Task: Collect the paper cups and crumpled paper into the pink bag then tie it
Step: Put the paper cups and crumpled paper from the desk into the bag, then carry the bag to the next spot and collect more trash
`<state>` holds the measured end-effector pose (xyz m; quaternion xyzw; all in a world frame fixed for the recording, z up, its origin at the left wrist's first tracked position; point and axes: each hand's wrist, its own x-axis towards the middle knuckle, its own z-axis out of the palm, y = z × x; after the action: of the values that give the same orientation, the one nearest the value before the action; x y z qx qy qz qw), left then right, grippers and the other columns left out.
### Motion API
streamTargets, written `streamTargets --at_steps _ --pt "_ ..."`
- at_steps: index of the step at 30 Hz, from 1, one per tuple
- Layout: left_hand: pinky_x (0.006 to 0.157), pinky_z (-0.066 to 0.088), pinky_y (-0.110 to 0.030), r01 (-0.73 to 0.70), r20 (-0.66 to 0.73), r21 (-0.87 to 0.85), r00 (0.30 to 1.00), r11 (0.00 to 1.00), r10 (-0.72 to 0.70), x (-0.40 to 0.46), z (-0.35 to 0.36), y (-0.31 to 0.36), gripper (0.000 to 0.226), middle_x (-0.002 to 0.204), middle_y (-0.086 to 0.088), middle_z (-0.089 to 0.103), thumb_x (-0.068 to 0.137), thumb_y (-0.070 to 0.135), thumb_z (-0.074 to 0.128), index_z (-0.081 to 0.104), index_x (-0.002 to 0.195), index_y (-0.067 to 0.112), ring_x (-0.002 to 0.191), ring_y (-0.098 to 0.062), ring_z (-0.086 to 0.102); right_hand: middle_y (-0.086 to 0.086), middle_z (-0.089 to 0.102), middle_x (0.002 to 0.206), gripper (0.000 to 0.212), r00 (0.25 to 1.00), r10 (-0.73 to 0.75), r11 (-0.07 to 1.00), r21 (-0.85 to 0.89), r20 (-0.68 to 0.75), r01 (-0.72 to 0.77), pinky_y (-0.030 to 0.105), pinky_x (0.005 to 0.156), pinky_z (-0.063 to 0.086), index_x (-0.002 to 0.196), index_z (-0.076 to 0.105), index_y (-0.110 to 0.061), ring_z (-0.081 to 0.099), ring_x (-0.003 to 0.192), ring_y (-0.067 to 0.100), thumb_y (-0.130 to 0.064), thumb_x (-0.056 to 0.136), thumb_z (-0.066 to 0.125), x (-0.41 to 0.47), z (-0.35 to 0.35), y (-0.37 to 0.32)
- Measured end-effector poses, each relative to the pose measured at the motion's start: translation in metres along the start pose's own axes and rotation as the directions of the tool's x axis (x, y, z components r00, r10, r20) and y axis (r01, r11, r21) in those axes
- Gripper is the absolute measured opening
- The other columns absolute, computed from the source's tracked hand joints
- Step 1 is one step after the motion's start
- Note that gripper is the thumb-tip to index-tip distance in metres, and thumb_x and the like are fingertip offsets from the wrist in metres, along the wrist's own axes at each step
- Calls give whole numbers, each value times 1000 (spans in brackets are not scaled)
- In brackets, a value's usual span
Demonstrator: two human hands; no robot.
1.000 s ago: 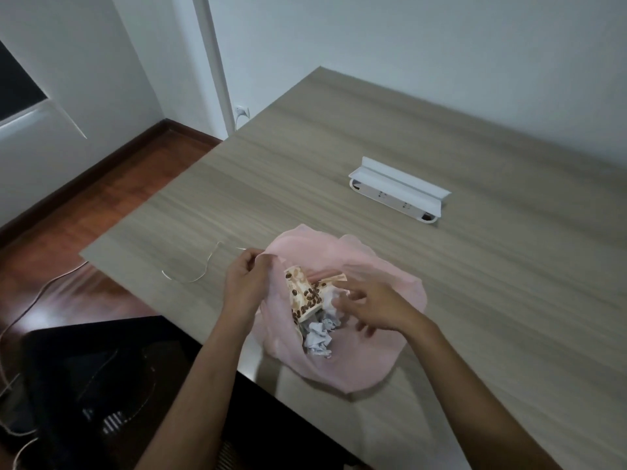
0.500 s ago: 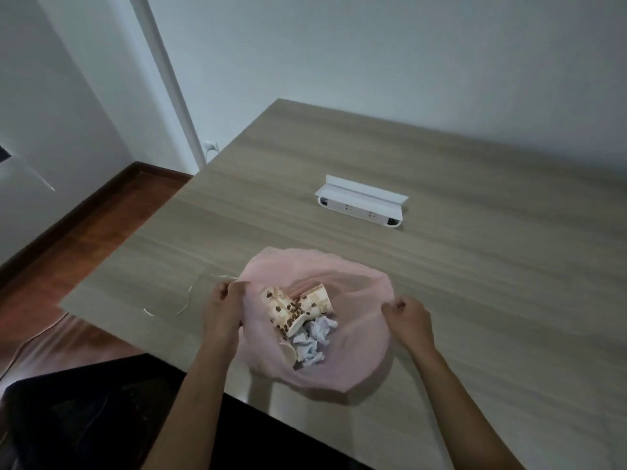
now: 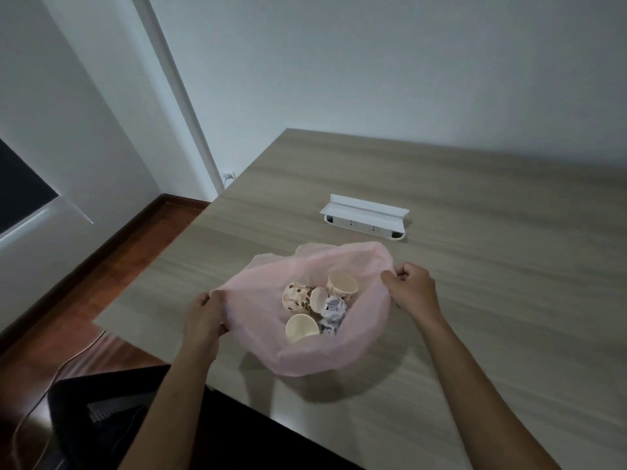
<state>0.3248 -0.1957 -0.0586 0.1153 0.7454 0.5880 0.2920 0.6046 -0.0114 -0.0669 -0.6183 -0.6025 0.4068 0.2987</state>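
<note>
I judge this an office or meeting room: laminate table (image 3: 475, 198) with built-in white socket box (image 3: 364, 217), bare walls, wood floor (image 3: 112, 266)

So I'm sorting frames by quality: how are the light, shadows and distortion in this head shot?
Head view: dim, cool light; the pink bag casts a soft shadow on the table toward the camera; wide-angle bending curves the wall edges; cups and crumpled paper are slightly soft; both the left hand and the right hand read clearly.

pink bag (image 3: 339, 354) hides lower parts of paper cups (image 3: 302, 329).
</note>
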Motion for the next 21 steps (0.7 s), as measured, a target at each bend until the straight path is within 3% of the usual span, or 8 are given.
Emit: streamTargets --at_steps 3,5,8,11,14,16,18,21 --pt "70 54 -36 68 72 27 995 997 -70 -5 -2 2 27 113 -22 64 97 18 53 58 117 1 89 -28 65 2 68 73 16 998 53 997 -63 44 -51 40 70 58 78 66 -11 66 75 28 -27 79 66 -8 2 15" --pt "79 54 -38 96 100 71 990 993 -103 -11 -8 7 48 120 -20 61 94 23 61 45 136 7 97 -28 65 4 70 83 17 996 79 995 -70 48 -75 44 76 58 86 66 -12 67 80 29 -28 80 67 -14 1 25" --pt "98 48 -45 18 53 292 998 956 -35 -24 -29 13 76 131 -15 55 85 34 72 33 148 16 112 -28 59 6 69 107 28 994 102 994 -42 25 -101 34 83 52 103 63 -14 65 95 25 -28 80 70 -27 -3 33" --pt "102 43 -41 -52 17 429 999 902 49 -42 -57 12 79 138 -12 53 83 38 74 35 148 18 123 -26 52 10 56 123 43 998 11 996 -86 -67 -17 34 89 44 116 56 -12 57 110 29 -27 79 73 -51 -9 34" --pt "107 40 -46 -107 3 552 992 827 126 -60 -85 6 82 145 -13 47 81 40 75 33 149 18 132 -29 45 9 52 123 46 981 -120 992 -58 -151 112 36 93 44 118 53 -12 53 111 27 -24 79 74 -86 -13 29" --pt "110 37 -47 -156 43 700 983 697 178 -71 -101 1 85 149 -15 42 81 44 73 32 150 16 135 -32 41 3 54 114 37 973 -176 984 -17 -151 176 34 87 46 110 53 -16 54 102 22 -23 80 73 -119 -11 25" --pt "114 29 -48 -214 127 872 968 441 218 -81 -117 -7 86 151 -15 40 82 52 68 32 150 15 139 -33 36 -3 60 99 23 975 -211 976 39 -63 214 29 74 45 96 54 -21 57 86 15 -24 82 73 -157 -4 22" --pt "116 10 -56 -214 193 959 973 186 125 -93 -143 -27 87 153 -9 39 80 69 57 31 150 25 143 -32 28 -12 66 79 13 930 -181 983 32 321 180 18 66 43 80 62 -27 59 71 -2 -37 86 68 -216 13 23"
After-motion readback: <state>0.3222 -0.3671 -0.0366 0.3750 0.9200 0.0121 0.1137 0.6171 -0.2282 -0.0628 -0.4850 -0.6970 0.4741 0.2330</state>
